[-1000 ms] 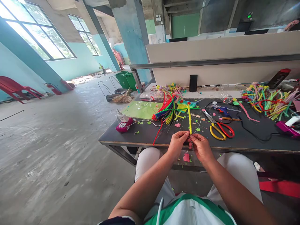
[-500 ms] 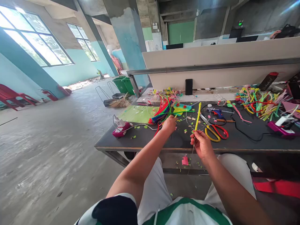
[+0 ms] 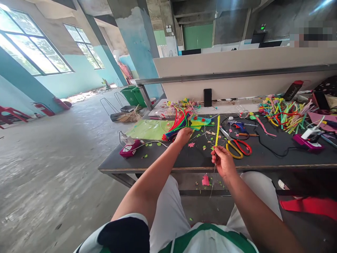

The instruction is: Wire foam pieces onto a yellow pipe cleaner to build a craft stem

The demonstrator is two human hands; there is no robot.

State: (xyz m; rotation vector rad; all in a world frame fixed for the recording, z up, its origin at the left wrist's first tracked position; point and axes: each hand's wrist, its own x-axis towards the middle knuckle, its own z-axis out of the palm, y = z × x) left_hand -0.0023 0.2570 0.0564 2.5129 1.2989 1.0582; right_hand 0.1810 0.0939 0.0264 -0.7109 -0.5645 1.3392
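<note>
My right hand [image 3: 223,161] pinches the lower end of a fuzzy yellow pipe cleaner [image 3: 217,131], which stands nearly upright above the table's front part. A thin wire hangs below those fingers. My left hand [image 3: 183,137] is at the near right side of a bundle of coloured pipe cleaners [image 3: 173,129], mostly red, blue and green. Its fingers are curled together, and what they grip is hidden. Just right of the yellow pipe cleaner lie scissors [image 3: 238,149] with one yellow and one red handle loop.
A blue glue gun [image 3: 240,127] with a black cord lies behind the scissors. Piled pipe cleaners [image 3: 285,114] fill the back right, near a dark bottle [image 3: 293,89]. A phone [image 3: 207,97] leans on the back panel. Purple power strips [image 3: 130,148] sit at both sides; paper scraps are scattered between.
My left hand has shifted slightly left over the bundle, and a pink paper scrap shows beside it. My right hand still holds the yellow pipe cleaner upright. The whole view has moved a little.
</note>
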